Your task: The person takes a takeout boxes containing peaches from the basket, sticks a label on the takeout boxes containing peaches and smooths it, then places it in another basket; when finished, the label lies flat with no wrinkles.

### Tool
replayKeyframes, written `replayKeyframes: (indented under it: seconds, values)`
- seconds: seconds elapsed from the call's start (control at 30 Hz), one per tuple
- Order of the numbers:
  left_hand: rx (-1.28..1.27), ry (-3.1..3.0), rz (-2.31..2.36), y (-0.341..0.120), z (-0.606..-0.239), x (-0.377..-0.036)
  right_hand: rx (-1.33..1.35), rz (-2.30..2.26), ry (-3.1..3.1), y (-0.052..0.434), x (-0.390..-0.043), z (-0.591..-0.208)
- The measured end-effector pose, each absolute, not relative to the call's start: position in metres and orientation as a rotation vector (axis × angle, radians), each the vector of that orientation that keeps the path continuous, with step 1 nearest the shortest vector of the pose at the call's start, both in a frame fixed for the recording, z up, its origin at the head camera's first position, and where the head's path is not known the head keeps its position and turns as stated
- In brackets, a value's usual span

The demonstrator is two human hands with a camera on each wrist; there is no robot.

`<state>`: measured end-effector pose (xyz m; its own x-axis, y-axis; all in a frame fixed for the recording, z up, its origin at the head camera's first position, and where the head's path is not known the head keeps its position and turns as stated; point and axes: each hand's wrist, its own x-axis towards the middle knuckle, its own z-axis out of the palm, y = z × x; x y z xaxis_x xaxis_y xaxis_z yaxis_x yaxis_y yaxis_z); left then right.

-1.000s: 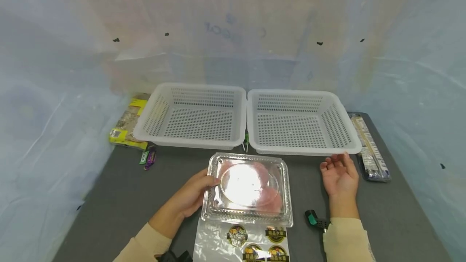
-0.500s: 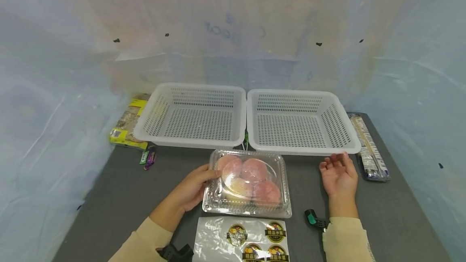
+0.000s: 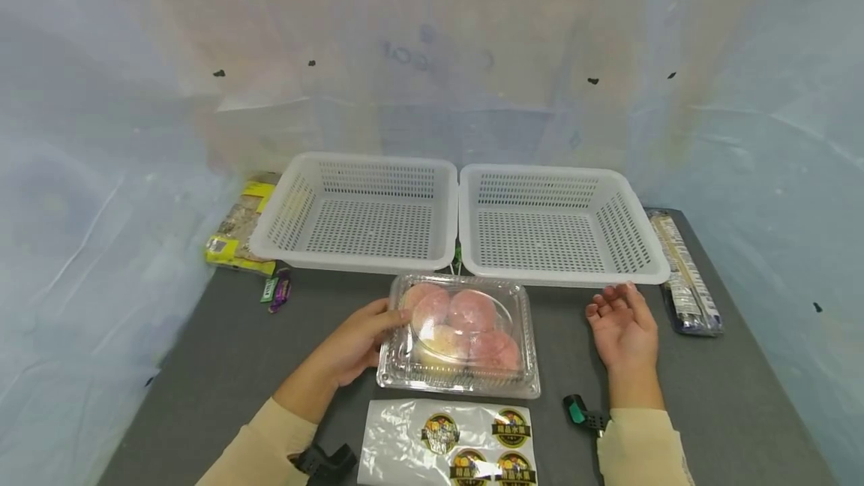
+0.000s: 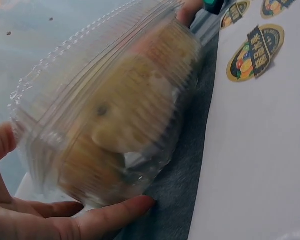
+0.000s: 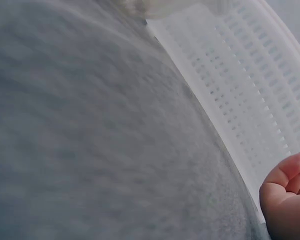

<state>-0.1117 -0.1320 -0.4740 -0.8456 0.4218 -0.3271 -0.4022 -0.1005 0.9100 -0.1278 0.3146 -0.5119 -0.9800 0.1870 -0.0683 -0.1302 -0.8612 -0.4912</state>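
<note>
Four peaches now show through the clamshell box (image 3: 460, 337) as my left hand (image 3: 351, 347) grips its edge, tilting it on the table (image 3: 202, 388), right hand (image 3: 624, 328) idle, fingers relaxed

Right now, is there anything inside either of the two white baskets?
No: both white baskets show bare perforated floors, while the clear fruit box sits on the table in front.

Glossy clear plastic clamshell (image 3: 459, 336), matt grey cloth table (image 3: 216, 373), white perforated plastic baskets (image 3: 364, 212).
</note>
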Motion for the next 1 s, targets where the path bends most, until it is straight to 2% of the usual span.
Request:
replayKeyframes:
  seconds: [0.37, 0.6, 0.8, 1.0]
  values:
    - [0.009, 1.868, 1.897, -0.137, -0.471, -0.111, 0.212, 2.786, -1.095, 0.294, -0.115, -0.505]
    - [-0.019, 1.895, 1.896, -0.145, -0.471, -0.103, 0.248, 2.66, -1.406, 0.281, -0.105, -0.5]
    - [-0.107, 1.897, 1.891, -0.162, -0.47, -0.082, 0.34, 2.634, -1.513, 0.271, -0.098, -0.496]
    - [-0.151, 1.862, 1.742, -0.182, -0.474, -0.048, 0.51, 2.613, -1.539, 0.264, -0.093, -0.49]
